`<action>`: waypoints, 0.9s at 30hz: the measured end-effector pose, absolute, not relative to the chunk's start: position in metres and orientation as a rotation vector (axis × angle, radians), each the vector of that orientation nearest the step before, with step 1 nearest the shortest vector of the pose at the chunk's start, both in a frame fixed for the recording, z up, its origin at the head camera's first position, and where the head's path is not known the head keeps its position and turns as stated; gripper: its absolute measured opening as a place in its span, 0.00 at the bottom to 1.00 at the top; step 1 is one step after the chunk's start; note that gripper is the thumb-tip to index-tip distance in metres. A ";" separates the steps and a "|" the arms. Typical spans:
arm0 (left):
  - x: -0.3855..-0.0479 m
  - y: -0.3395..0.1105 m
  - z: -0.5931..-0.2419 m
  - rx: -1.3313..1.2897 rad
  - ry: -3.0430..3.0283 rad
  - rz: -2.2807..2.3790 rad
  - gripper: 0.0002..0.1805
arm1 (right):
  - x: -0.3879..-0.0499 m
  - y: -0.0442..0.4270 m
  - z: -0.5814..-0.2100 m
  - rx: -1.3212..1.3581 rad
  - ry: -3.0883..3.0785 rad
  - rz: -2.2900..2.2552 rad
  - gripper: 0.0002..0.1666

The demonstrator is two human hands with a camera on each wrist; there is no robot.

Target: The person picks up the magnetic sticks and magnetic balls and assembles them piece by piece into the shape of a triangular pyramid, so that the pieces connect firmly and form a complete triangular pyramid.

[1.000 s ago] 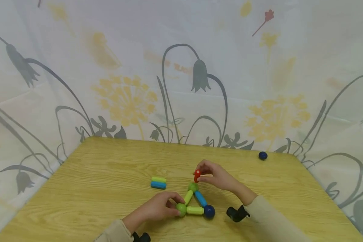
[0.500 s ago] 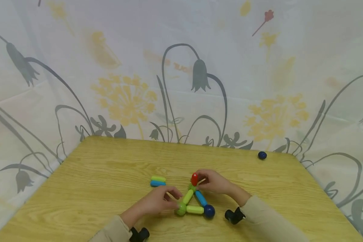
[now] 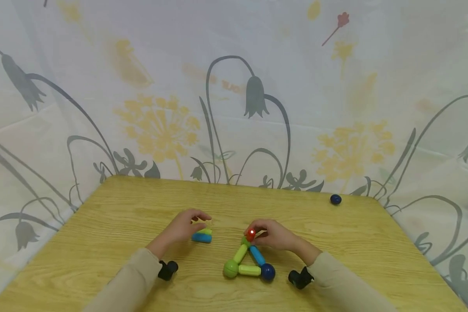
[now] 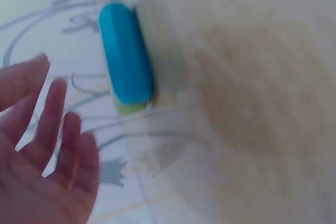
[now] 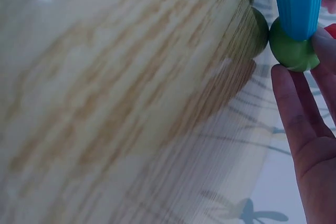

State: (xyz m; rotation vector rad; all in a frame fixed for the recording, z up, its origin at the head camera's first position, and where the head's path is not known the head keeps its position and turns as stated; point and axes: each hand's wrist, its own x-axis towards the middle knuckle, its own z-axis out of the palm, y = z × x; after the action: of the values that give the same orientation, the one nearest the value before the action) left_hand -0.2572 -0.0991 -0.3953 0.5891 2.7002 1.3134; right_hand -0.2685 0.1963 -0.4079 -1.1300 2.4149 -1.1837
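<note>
A flat triangle of building-toy rods and balls lies on the table: two lime rods [image 3: 249, 271], a blue rod [image 3: 257, 255], a green ball [image 3: 231, 268], a dark blue ball [image 3: 268, 271] and a far green ball [image 5: 294, 51]. At that far corner my right hand [image 3: 274, 235] pinches a short red rod [image 3: 251, 234] standing on the ball; its fingers are also close to the ball. My left hand [image 3: 183, 227], fingers spread, is over a loose lime rod [image 3: 204, 232] and a loose blue rod [image 4: 126, 53]. In the left wrist view the fingers are apart from the blue rod.
A dark blue ball [image 3: 336, 199] lies near the table's far right edge. The wood-grain table [image 3: 140, 208] meets a flower-printed cloth [image 3: 234, 130] behind it. A small black camera [image 3: 301, 278] is strapped at the right wrist, another [image 3: 167, 270] at the left.
My left hand has left the near green ball and moved up and left to the loose rods. My right hand has lowered the red rod onto the far green ball.
</note>
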 end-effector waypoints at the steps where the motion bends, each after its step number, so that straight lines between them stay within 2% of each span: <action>1: -0.260 -0.100 -0.395 0.591 2.687 1.293 0.11 | -0.268 0.197 -0.408 -1.132 2.414 -1.183 0.13; 18: -0.269 -0.102 -0.401 0.588 2.673 1.047 0.13 | -0.266 0.195 -0.406 -1.088 2.451 -1.141 0.14; 27: -0.261 -0.099 -0.394 0.576 2.527 1.263 0.17 | -0.266 0.197 -0.407 -1.076 2.429 -1.162 0.14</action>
State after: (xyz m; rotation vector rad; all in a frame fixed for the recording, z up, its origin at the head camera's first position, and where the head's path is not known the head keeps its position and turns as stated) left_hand -0.2610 -0.0989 -0.3941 0.5758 2.5268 1.2632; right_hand -0.2665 0.1968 -0.4074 -1.0765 2.4290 -1.1622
